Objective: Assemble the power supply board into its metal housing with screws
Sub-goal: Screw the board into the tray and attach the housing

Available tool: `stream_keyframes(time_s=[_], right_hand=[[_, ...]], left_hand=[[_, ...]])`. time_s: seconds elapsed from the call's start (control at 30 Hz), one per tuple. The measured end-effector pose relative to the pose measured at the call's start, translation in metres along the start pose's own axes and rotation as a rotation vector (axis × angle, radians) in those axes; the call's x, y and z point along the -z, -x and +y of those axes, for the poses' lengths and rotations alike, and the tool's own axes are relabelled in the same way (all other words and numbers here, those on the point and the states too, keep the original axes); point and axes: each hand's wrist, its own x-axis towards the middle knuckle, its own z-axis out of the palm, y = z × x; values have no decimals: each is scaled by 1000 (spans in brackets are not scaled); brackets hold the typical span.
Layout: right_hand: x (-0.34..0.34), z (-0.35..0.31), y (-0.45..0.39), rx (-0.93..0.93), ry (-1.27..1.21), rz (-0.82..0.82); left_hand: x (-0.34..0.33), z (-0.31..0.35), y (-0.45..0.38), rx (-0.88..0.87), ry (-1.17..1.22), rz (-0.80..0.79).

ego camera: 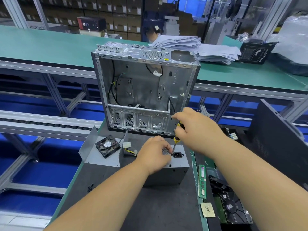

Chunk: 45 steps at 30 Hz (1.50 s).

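Screwdriver [177,137] gripped in your right hand [196,130], tip beside the power inlet [177,154] | left hand [154,153] pinching at the tip (screw hidden), steadying the PSU housing [173,169] on the mat | risk: tilted shaft may cam out, dropping the screw.

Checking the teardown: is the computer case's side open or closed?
Open: the computer case stands upright with no side panel, its bare interior and cables visible.

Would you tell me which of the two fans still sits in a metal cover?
The fan left of the hands, lying in the open metal cover; the other fan rests loose at the right.
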Motion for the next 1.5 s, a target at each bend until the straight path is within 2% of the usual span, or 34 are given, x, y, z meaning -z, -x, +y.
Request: stream_keyframes(time_s=[0.1, 0.23, 0.47, 0.63, 0.8, 0.97, 1.1, 1.23, 1.43, 1.5], right_hand=[[3, 0, 0, 10, -19, 28], [1, -2, 3, -20, 98, 28], [3, -2, 2, -38, -29, 11], [1, 0, 2, -63, 114, 25], [0, 0, 3, -37, -76, 13], [4, 0, 3, -4, -162, 7], [4, -1, 4, 33, 3, 33], [3, -1, 5, -21, 101, 45], [12, -1, 4, 19, -15, -59], [14, -3, 4, 38, -79, -39]], left_hand=[[0, 1, 0, 1, -2, -2], [1, 1, 1, 3, 2, 1], [0, 1, 1, 3, 13, -6], [1, 2, 2, -4, 20, -3], [2, 3, 1, -8, 0, -6], [2, 3, 1, -21, -2, -5], [2, 3, 1, -17, -11, 2], [2, 2, 1, -12, -9, -2], [1, 1, 0, -11, -14, -4], [1, 1, 0, -14, -12, -7]])
